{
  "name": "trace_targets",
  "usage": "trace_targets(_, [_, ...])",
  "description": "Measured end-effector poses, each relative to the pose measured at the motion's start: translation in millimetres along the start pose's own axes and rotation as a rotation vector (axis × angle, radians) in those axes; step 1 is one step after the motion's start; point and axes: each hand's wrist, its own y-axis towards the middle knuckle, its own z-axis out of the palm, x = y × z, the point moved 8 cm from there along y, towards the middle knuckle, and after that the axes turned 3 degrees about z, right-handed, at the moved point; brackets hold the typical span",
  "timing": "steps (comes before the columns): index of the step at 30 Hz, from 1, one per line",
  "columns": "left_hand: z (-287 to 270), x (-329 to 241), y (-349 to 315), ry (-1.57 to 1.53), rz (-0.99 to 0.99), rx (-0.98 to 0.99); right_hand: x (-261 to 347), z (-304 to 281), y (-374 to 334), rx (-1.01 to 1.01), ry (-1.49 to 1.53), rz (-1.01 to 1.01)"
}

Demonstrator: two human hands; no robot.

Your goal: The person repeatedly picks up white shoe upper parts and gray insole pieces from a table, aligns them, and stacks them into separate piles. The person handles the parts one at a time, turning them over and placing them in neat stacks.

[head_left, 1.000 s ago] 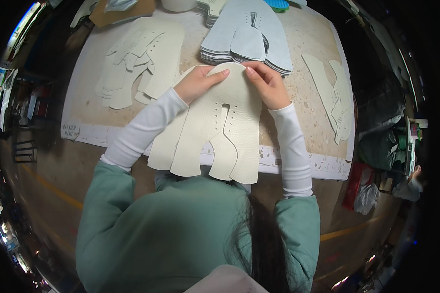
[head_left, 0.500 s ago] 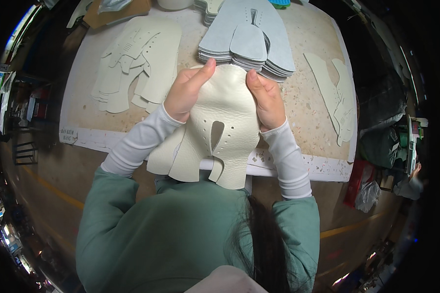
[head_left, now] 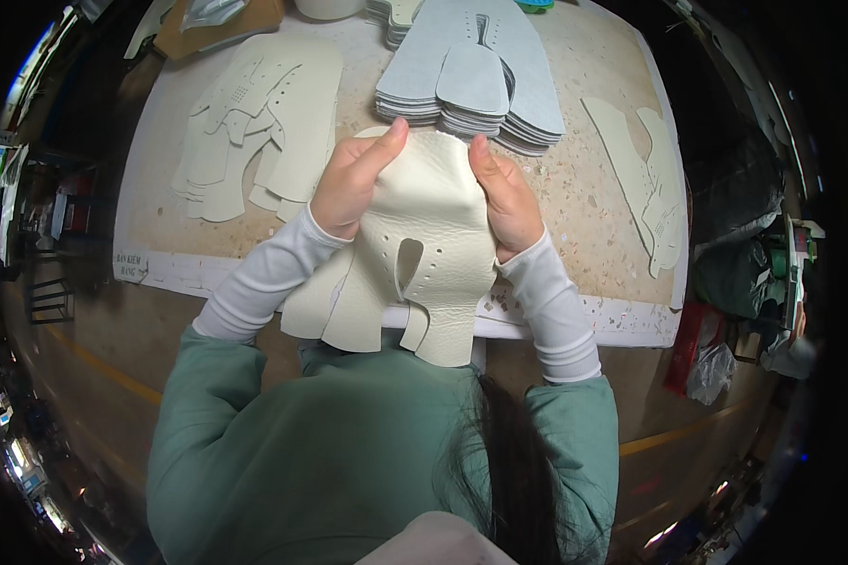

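A cream, grained leather shoe upper (head_left: pixel 433 212) hangs over the table's near edge, with a slot and small punched holes in its middle. My left hand (head_left: pixel 353 179) grips its upper left edge, thumb on top. On the opposite edge my right hand (head_left: pixel 507 193) is closed in the same way. Both hands' fingers are mostly hidden beneath the leather. Another cream piece (head_left: pixel 316 299) shows under the upper at its lower left. Just beyond my hands stands a stack of grey-blue cut pieces (head_left: pixel 407 80) with a similar slot.
Cream cut pieces (head_left: pixel 301 108) lie overlapping on the left of the table (head_left: pixel 617 306). A narrower cream piece (head_left: pixel 622 169) lies at the right. At the far left are a brown cardboard piece (head_left: pixel 184 33) and a white round container (head_left: pixel 330 8). A red crate (head_left: pixel 693 344) stands beyond the right edge.
The upper has bent a little more between my hands, and its top has creased. My hands have shifted slightly left and keep their hold.
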Motion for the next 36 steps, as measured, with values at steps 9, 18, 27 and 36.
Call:
trace_targets(9, [4.8, -7.0, 3.1, 0.08, 0.033, 0.01, 11.5, -7.7, 3.4, -0.034, -0.086, -0.082])
trace_targets(18, [-23.8, -5.4, 13.9, 0.154, -0.103, -0.064, 5.0, 9.7, 6.9, -0.056, -0.231, -0.37])
trace_targets(27, [-29.8, 3.7, 15.9, -0.035, -0.163, 0.013, -18.8, 7.2, 6.8, 0.024, -0.082, -0.079])
trace_targets(36, [-27.7, 6.3, 13.6, -0.019, -0.174, 0.007, -29.1, 4.8, 7.2, 0.039, -0.072, 0.019])
